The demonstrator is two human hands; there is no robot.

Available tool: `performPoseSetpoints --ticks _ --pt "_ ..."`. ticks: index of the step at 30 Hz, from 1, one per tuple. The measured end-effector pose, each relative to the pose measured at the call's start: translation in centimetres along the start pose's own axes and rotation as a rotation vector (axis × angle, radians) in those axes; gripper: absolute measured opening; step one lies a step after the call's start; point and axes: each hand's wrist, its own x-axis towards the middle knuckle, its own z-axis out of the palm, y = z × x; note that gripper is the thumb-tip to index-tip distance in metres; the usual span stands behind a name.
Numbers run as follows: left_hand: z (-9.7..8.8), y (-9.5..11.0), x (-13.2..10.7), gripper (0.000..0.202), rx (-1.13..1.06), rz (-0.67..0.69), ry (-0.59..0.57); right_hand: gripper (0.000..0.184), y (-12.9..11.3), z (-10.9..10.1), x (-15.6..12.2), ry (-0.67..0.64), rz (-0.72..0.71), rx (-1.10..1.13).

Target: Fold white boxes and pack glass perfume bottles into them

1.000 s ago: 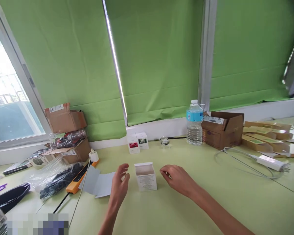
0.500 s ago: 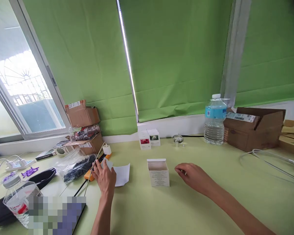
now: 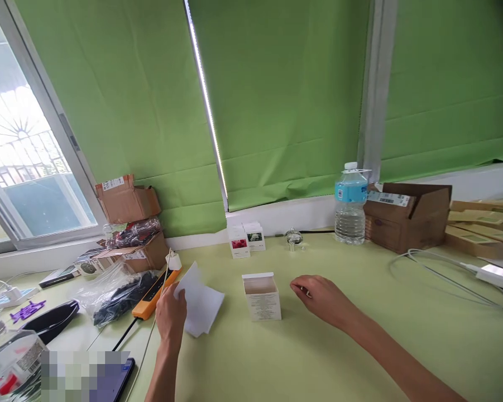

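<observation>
My left hand point(image 3: 170, 314) is closed on the edge of a folded white paper sheet point(image 3: 199, 301) and lifts one end of it off the green table point(image 3: 318, 357). A small open white box point(image 3: 261, 296) stands upright just right of the paper. My right hand point(image 3: 322, 298) rests on the table to the right of the box, fingers curled loosely, a small gap between it and the box; whether it holds anything is unclear.
An orange power strip point(image 3: 156, 286), a plastic bag of dark items point(image 3: 113, 287) and cardboard boxes point(image 3: 128, 204) lie at the left. Two small white boxes point(image 3: 246, 240), a glass knob point(image 3: 293, 238), a water bottle point(image 3: 350, 204), a brown box point(image 3: 408, 215) and a white charger cable point(image 3: 444, 271) line the back.
My left hand moved away from the open box to the paper, gripped it and raised its edge. My right hand stayed beside the box. The camera swung left, then back a little.
</observation>
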Motion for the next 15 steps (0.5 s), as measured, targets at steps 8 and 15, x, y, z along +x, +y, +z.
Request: performPoseSetpoints --ticks 8,15 --pt "-2.1 2.4 -0.3 0.042 -0.787 -0.145 0.285 0.038 -1.8 -0.9 -0.3 0.321 -0.047 0.167" --pt "-3.6 5.6 -1.7 0.036 -1.352 -0.212 0.126 0.028 -6.2 -1.0 -2.4 0.267 -0.253 0.347"
